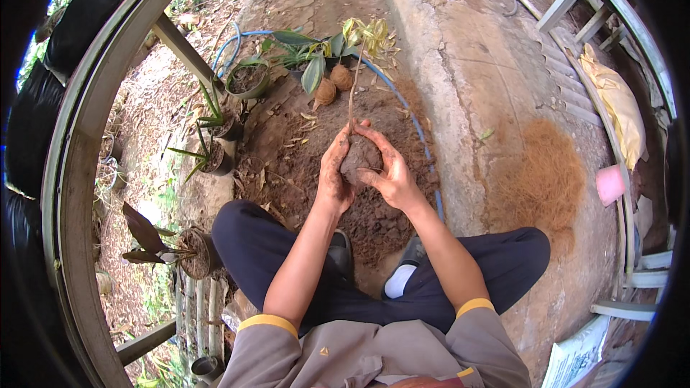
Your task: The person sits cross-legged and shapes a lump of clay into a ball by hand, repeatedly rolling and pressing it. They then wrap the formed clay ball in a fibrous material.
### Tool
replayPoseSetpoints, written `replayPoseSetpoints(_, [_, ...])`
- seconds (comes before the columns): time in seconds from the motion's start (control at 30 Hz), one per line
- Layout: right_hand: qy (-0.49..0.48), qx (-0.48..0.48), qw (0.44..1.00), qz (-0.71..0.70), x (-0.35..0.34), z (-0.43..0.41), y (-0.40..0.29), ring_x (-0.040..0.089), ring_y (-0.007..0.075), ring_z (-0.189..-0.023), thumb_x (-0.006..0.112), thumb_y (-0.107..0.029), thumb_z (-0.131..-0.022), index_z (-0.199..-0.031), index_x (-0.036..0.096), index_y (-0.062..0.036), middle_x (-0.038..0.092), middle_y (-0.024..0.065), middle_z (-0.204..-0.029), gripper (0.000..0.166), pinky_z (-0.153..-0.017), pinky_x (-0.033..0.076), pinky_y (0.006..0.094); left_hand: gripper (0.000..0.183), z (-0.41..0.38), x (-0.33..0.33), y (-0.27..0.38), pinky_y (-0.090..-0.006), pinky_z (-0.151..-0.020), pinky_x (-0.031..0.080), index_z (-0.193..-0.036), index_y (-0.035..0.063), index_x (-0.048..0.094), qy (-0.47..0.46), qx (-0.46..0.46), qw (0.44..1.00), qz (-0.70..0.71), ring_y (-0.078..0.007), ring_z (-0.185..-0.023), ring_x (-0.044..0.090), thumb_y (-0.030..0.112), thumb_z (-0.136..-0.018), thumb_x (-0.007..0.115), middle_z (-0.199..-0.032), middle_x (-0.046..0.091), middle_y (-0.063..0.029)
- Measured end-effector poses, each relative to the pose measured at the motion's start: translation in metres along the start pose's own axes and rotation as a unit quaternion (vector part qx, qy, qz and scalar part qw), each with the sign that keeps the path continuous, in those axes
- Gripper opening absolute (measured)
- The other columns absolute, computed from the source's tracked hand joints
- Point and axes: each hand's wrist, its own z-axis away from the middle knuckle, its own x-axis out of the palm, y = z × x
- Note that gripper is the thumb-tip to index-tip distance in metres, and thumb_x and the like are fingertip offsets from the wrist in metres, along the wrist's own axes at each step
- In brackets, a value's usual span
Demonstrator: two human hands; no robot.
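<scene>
Between my two palms sits a rounded ball of damp soil [362,157]. A thin plant stem [354,86] rises from its far side, topped by yellow-green variegated leaves [371,33]. My left hand [335,170] cups the ball's left side, its fingers smeared with soil. Curved over the right side is my right hand [392,172], thumb pressed on the near face. Any roots inside the ball are hidden. Loose dark soil [385,226] lies heaped on the ground below my hands, between my shoes.
Beyond the soil lie two fibre-wrapped balls [325,91] beside potted plants [248,80]. A blue hose [418,126] curves along the right of the heap. Brown coir fibre [539,178] covers part of the concrete, near a pink cup [610,185]. More pots [218,159] stand left.
</scene>
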Motion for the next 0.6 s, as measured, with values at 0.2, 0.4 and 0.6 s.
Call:
replayPoseSetpoints(0.2, [0.078, 0.081, 0.959, -0.261, -0.002, 0.004, -0.004, 0.039, 0.0205, -0.124, 0.06, -0.017, -0.085, -0.131, 0.039, -0.0025, 0.039, 0.009, -0.134, 0.053, -0.103, 0.034, 0.0355, 0.082, 0.006, 0.007, 0.004, -0.0371, -0.102, 0.035, -0.14, 0.0055, 0.022, -0.053, 0.022, 0.981, -0.186, -0.0239, -0.122, 0.041, 0.032, -0.079, 0.069, -0.137, 0.036, -0.0135])
replayPoseSetpoints(0.4, [0.085, 0.057, 0.958, -0.269, -0.009, 0.003, 0.002, 0.046, 0.0194, -0.116, 0.056, -0.015, -0.087, -0.128, 0.042, -0.0021, 0.044, 0.0085, -0.128, 0.045, -0.099, 0.037, 0.0337, 0.085, 0.007, 0.006, 0.0, -0.0367, -0.105, 0.029, -0.142, 0.0055, 0.018, -0.032, 0.099, 0.926, -0.363, -0.0256, -0.127, 0.036, 0.033, -0.079, 0.069, -0.137, 0.035, -0.0159])
replayPoseSetpoints(0.6, [0.15, 0.087, 0.947, -0.271, -0.001, 0.007, 0.013, 0.048, 0.0193, -0.113, 0.063, -0.015, -0.083, -0.124, 0.043, 0.0007, 0.047, 0.0096, -0.124, 0.048, -0.094, 0.042, 0.0317, 0.091, 0.002, -0.004, -0.005, -0.038, -0.103, 0.032, -0.142, 0.0059, 0.017, -0.06, 0.109, 0.929, -0.348, -0.0267, -0.127, 0.035, 0.055, -0.079, 0.059, -0.141, 0.03, -0.0157])
